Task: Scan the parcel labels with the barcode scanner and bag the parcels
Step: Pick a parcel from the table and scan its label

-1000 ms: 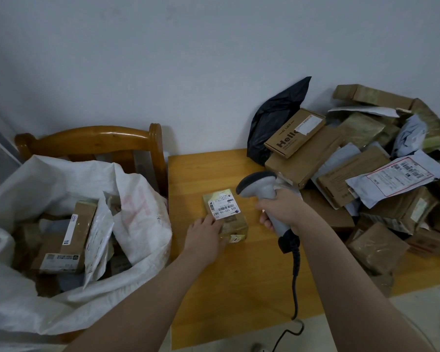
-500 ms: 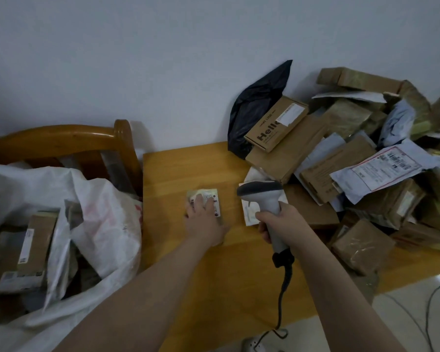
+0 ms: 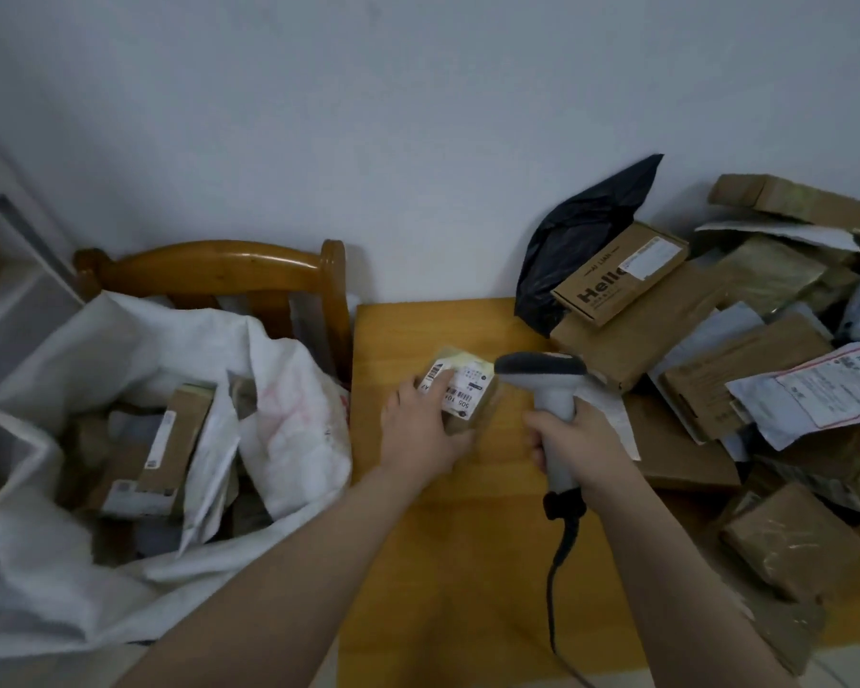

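Observation:
A small brown parcel (image 3: 470, 389) with a white barcode label lies tilted over the wooden table (image 3: 448, 563). My left hand (image 3: 420, 432) grips it from the near side, fingers over the label's left part and thumb at its near edge. My right hand (image 3: 579, 441) holds the grey barcode scanner (image 3: 542, 372) by its handle. The scanner's head hangs just right of the parcel, almost touching it, and its black cable (image 3: 559, 563) runs down toward the floor. A white woven sack (image 3: 289, 429) gapes open at the left with several boxed parcels (image 3: 165, 449) inside.
A heap of cardboard boxes and mailer bags (image 3: 745, 369) covers the table's right side, with a black plastic bag (image 3: 582, 240) against the wall. A wooden chair (image 3: 219, 270) stands behind the sack. A white paper (image 3: 611, 409) lies under my right hand.
My left hand has closed on the small parcel and turned it, so its label now faces another way. The scanner head has come closer to the parcel. The camera view swung left.

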